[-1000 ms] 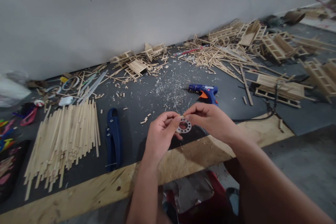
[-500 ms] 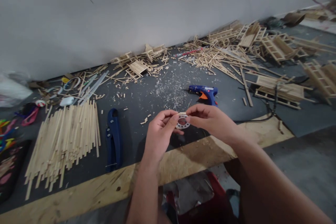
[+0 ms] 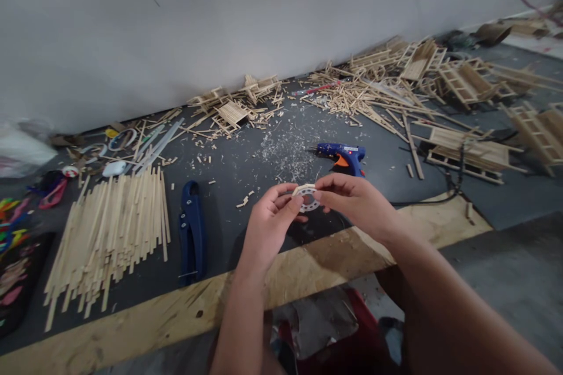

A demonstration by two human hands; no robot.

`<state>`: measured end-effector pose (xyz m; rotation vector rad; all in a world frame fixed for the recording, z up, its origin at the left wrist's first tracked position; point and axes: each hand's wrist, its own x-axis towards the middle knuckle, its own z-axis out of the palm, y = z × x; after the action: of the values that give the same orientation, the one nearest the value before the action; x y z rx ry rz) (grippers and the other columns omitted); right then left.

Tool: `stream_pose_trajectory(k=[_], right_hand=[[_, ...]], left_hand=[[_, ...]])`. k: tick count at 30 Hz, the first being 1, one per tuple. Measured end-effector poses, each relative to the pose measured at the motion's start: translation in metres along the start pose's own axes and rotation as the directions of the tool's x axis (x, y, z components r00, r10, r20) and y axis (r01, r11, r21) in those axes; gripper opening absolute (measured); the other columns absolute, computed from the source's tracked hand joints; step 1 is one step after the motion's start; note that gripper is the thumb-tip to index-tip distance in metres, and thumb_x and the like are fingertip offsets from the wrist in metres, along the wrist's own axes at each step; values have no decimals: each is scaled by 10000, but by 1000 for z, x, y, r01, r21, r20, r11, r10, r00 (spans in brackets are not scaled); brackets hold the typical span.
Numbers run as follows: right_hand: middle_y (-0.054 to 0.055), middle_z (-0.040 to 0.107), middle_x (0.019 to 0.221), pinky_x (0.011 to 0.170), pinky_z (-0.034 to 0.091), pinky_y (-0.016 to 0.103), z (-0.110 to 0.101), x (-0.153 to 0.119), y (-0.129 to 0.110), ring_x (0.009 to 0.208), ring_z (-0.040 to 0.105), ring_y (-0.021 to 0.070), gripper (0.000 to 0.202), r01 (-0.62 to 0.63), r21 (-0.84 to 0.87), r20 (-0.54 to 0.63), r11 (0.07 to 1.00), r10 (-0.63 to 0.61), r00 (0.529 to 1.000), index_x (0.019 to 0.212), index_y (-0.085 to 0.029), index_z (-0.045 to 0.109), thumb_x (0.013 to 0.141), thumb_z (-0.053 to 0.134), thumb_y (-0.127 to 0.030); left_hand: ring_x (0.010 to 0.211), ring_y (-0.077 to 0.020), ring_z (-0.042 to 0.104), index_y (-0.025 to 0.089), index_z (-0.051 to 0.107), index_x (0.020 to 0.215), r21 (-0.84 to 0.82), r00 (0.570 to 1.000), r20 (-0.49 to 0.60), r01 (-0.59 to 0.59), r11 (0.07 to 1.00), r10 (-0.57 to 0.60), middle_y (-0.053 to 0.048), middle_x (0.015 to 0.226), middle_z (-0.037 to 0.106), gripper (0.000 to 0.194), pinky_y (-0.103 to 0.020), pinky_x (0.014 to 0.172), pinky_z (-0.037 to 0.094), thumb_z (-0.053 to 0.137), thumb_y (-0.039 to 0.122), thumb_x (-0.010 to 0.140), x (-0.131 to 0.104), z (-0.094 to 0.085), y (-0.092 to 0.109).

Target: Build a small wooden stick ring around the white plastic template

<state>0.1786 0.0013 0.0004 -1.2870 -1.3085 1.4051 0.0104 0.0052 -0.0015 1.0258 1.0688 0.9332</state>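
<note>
- The small pale ring-shaped disc with holes round its face is held in the air above the near edge of the dark grey work mat, pinched between both hands, with a short pale wooden stick piece lying along its top rim.
- The left hand grips the disc's left side, thumb and fingers closed on it; the other fingers are curled under.
- The right hand pinches the right end of the stick piece and the disc's upper rim with thumb and forefinger.
- The disc looks thin, light and stiff; its pierced face suggests it could bend or crack under a hard squeeze, so the outer rim seems the safest place to grip.
- The stick piece looks very light and easily knocked askew; holding it by its ends seems best.
- Just beyond the hands lies a blue hot-glue gun with an orange trigger, its cable trailing right.
- To the left lie a dark blue hand cutter and a bundle of long pale wooden sticks.
- Small wooden ladder-like frames and offcuts lie along the grey wall.
</note>
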Motion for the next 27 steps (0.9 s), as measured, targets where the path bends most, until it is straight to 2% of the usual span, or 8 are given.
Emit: stream_pose_trajectory(k=[6,11,14,16,19,23,27], right_hand=[[0,587,765,603,409,244,-4,-1,3,634,489,100,229,27,11,-76,1000,-26,997,864,-192,618,738,604,-384],[11,609,836,626,419,250,-5,0,3,667,501,105,237,39,55,-64,998,-36,997,881,-202,622,740,605,-392],[15,614,843,628,424,255,-5,1,3,676,508,110,243,49,81,-77,995,-43,996,879,-206,627,728,615,-397],[15,610,837,635,426,258,-4,1,3,676,509,112,245,53,90,-87,995,-45,995,875,-206,626,724,620,-399],[13,605,836,644,428,258,-3,1,4,673,507,110,244,64,103,-83,993,-56,995,879,-207,621,725,626,-395],[18,608,861,669,433,266,-2,1,5,700,517,113,241,87,124,-40,988,-82,996,902,-204,611,736,621,-378],[15,617,839,695,443,276,-2,0,5,706,531,114,227,97,131,-37,987,-93,995,888,-197,613,738,615,-367]], left_hand=[[699,-160,637,135,588,927,-56,994,-112,0,998,-6,-60,792,661,328,-259,581,539,634,401,741,1,-5,4],[701,-150,627,136,586,885,-38,987,-158,-15,999,9,-55,797,655,270,-259,598,533,647,354,738,3,-8,2],[721,-144,618,140,573,845,-1,966,-247,-79,997,76,-43,784,643,227,-239,600,519,661,314,729,4,-7,0],[753,-147,613,149,570,883,-13,955,-265,-139,990,131,-42,825,634,236,-238,610,513,659,305,729,4,-5,0],[854,-145,601,176,564,1008,-50,970,-170,-184,982,173,-48,959,616,341,-253,730,505,685,274,705,2,1,0],[971,-149,581,245,513,1164,-25,987,-32,-161,987,161,-43,1074,602,543,-266,855,465,720,211,663,-1,10,-1],[874,-157,611,213,610,1041,67,992,36,-127,990,124,-51,992,654,334,-278,791,484,669,277,718,-1,12,-2]])
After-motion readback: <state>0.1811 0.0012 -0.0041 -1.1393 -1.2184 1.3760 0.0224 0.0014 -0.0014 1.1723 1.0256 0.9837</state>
